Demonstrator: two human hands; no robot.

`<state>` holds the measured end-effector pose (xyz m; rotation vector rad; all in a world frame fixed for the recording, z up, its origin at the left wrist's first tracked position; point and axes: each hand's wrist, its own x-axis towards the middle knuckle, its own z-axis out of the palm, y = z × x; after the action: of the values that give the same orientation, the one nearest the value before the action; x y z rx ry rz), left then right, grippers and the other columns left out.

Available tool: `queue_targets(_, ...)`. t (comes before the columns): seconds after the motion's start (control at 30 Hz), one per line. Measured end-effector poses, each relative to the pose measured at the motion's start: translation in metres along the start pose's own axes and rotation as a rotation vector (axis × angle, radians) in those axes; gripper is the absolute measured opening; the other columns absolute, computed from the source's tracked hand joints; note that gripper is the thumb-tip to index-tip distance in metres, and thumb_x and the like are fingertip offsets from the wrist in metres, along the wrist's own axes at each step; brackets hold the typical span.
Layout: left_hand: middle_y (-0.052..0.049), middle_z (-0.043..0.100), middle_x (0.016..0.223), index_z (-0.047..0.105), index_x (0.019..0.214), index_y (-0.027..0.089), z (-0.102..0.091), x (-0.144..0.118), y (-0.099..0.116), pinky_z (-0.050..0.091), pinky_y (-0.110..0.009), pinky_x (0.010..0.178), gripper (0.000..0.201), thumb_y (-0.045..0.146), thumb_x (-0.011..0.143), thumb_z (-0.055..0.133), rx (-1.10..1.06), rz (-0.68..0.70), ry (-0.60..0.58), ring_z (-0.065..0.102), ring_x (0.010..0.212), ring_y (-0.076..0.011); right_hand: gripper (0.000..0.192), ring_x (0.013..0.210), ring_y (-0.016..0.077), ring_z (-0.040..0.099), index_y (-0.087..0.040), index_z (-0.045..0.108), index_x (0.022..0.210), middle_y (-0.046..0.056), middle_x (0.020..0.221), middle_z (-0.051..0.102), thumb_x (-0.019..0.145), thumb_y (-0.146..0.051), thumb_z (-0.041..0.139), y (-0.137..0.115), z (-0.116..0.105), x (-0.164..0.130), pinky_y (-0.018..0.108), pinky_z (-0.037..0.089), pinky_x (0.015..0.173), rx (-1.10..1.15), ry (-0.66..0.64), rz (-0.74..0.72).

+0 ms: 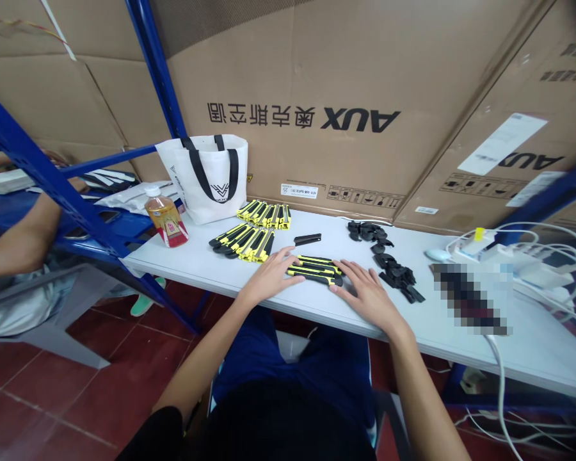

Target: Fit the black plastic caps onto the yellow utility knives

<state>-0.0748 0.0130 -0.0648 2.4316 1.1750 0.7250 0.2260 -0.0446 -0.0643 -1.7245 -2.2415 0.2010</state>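
Several black-and-yellow utility knives (315, 269) lie side by side on the table near its front edge. At their left end, my left hand (274, 276) rests with its fingers spread, the fingertips touching the knives. My right hand (362, 288) lies at the right end, fingers stretched out and touching the knife ends. Just behind them is a single black strip-shaped piece (308, 239). Farther left, two rows of similar knives lie fanned out, a back row (265, 214) and a nearer row (244, 242). Small black plastic parts (397, 274) are heaped to the right of my right hand.
A bottle of amber drink (166, 218) and a white tote bag (214, 179) stand on the left of the table (211, 275). White cables and power strips (532, 262) crowd the right end. Large cartons (288, 57) rise behind. Another person's arm (29, 234) is at far left.
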Motion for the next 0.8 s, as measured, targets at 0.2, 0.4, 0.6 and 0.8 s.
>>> queue_targets(0.2,-0.01,0.058,0.158,0.076,0.115,0.022,-0.002,0.003,-0.001,0.043,-0.046,0.124,0.032,0.045,0.092,0.081,-0.174,0.028,0.044,0.06,0.141,-0.0322,0.071,0.163,0.0338,0.033,-0.036,0.039,0.167,0.006,0.173,0.043,0.105,-0.072,0.04,0.0,0.001,0.0,0.068,0.019,0.132,0.014,0.002,0.004)
queue_targets(0.4,-0.009,0.076,0.127,0.078,0.11,0.021,-0.011,0.004,0.001,0.052,-0.042,0.113,0.037,0.04,0.082,0.091,-0.43,0.057,0.234,0.072,0.12,-0.0275,0.071,0.162,0.0346,0.034,-0.037,0.039,0.166,0.006,0.173,0.044,0.105,-0.071,0.044,0.001,0.002,0.0,0.069,0.019,0.132,0.029,0.013,0.002)
queue_targets(0.6,-0.008,0.07,0.14,0.082,0.106,0.024,-0.002,0.003,-0.006,0.046,-0.047,0.118,0.032,0.046,0.085,0.089,-0.232,0.049,0.05,0.065,0.131,-0.0323,0.048,0.15,0.0317,0.053,-0.033,0.059,0.145,0.006,0.154,0.065,0.113,-0.055,0.032,0.002,-0.001,0.001,0.068,0.029,0.127,0.105,0.103,-0.009)
queue_targets(0.8,-0.007,0.068,0.144,0.079,0.122,0.028,0.003,0.002,-0.009,0.044,-0.046,0.119,0.038,0.049,0.09,0.084,-0.155,0.08,0.032,0.063,0.134,-0.0312,0.043,0.127,0.0325,0.069,-0.026,0.072,0.127,0.011,0.137,0.075,0.11,-0.05,0.04,0.01,0.004,0.007,0.054,0.05,0.111,0.089,0.273,0.023)
